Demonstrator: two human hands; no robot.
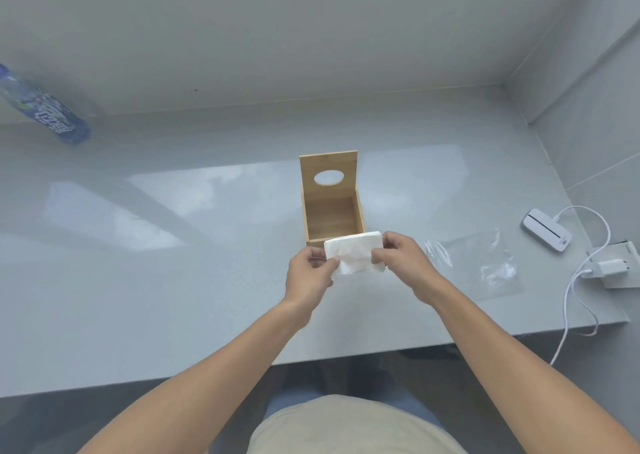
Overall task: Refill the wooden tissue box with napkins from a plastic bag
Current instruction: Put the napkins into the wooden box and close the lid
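Observation:
The wooden tissue box (333, 211) stands in the middle of the grey counter, its lid with an oval hole raised upright at the back and its inside bare. Just in front of it, above the box's near wall, a white stack of napkins (353, 252) is held between both hands. My left hand (310, 273) pinches its left end and my right hand (403, 261) grips its right end. The clear plastic bag (485, 263) lies flat and crumpled on the counter to the right of my right hand.
A blue-labelled plastic bottle (45, 107) lies at the far left. At the right edge sit a small white device (547, 230), a white charger plug (609, 266) and a cable (568, 301) hanging over the counter's front edge. A wall rises behind and to the right.

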